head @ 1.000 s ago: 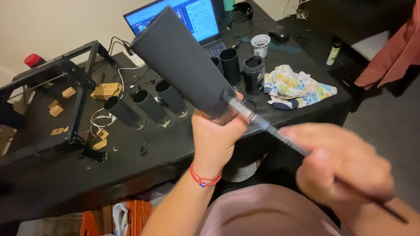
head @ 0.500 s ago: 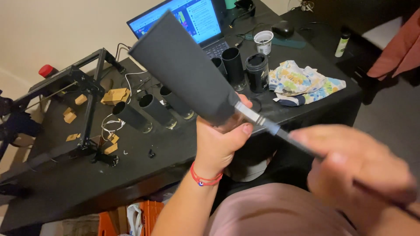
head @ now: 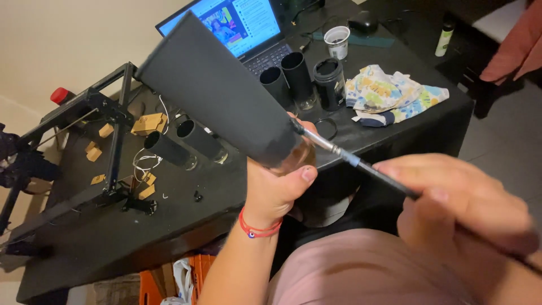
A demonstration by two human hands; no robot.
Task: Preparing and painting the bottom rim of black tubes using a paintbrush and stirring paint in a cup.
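My left hand (head: 278, 183) grips the bottom end of a tall black-painted glass (head: 220, 90), held tilted up toward the laptop. A red bracelet sits on that wrist. My right hand (head: 457, 197) holds a thin paintbrush (head: 361, 164) by its dark handle. The brush tip touches the lower side of the black glass near my left thumb. The bare glass base shows just above my left palm.
On the black table (head: 186, 220) lie two black-painted glasses (head: 186, 144) on their sides. Two more stand by a dark jar (head: 329, 83), an open laptop (head: 248, 28), a white cup (head: 337, 40), a patterned cloth (head: 389, 93) and a black metal frame (head: 84, 130) with wooden pieces.
The view has shifted slightly. My left hand has tipped the black glass a little further left, and the brush tip stays against its lower side.
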